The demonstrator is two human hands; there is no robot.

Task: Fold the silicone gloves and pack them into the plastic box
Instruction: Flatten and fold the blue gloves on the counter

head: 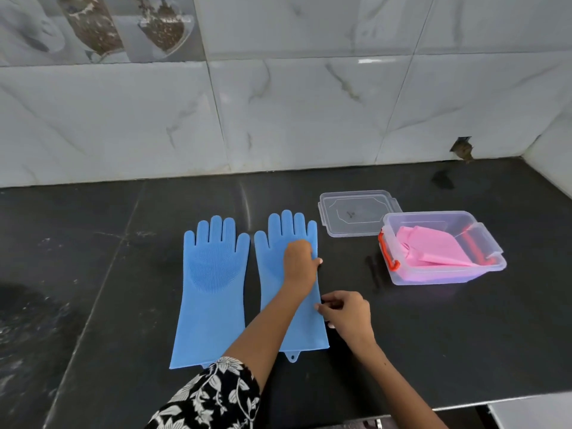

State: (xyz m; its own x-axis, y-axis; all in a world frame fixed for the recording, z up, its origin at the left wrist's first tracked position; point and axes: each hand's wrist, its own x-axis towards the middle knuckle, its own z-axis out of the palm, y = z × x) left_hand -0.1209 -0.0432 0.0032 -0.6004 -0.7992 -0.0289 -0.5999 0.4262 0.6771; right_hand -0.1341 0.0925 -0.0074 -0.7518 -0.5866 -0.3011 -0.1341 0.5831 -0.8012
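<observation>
The left hand (pixel 298 258) is pressing flat on the right blue glove (pixel 289 292) while the right hand (pixel 346 311) is pinching its right edge; folding evenly leftward should be keeping it compact for the box (pixel 492 267).

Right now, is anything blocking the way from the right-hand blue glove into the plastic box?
Nothing visible blocks it. The lid lies off behind the plastic box, which is open. Pink gloves already lie inside. Bare countertop separates the right-hand blue glove from it.

Hands (pixel 299 258) on right blue glove (pixel 278 274)
</observation>
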